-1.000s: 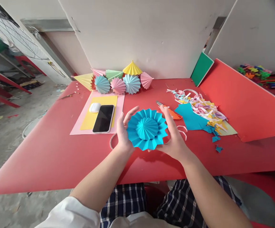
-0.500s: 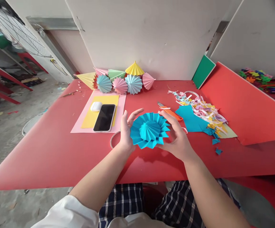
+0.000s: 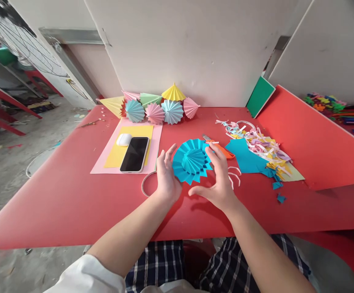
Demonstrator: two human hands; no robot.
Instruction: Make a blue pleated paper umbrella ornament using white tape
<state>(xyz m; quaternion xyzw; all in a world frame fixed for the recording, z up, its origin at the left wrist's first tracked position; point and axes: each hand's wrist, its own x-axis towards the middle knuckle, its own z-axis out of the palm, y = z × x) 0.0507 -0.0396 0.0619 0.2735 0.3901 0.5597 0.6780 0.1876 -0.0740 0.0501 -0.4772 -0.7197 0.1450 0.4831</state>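
A bright blue pleated paper piece (image 3: 193, 160), shaped like a small hat with a zigzag brim and a pointed centre, is held up above the red table. My left hand (image 3: 168, 177) bears it from the left, the palm against its edge and some fingers hidden behind it. On the other side my right hand (image 3: 221, 181) has its fingers and thumb spread. Those fingertips reach the brim's right edge, while the thumb stands apart below it. Just beyond lies an orange utility knife (image 3: 222, 149), partly covered by the paper and my fingers.
Several pleated paper cones (image 3: 155, 113) line the wall. A phone (image 3: 135, 154) and a white case (image 3: 124, 139) lie on yellow and pink sheets. A tape roll (image 3: 144, 185) is left of my hand. Blue paper (image 3: 244, 156) and paper scraps (image 3: 267, 146) lie right, before a red board (image 3: 317, 146).
The blue paper piece has tilted and turned slightly. My right thumb has come away from its underside, and my right hand has shifted a little left and opened wider.
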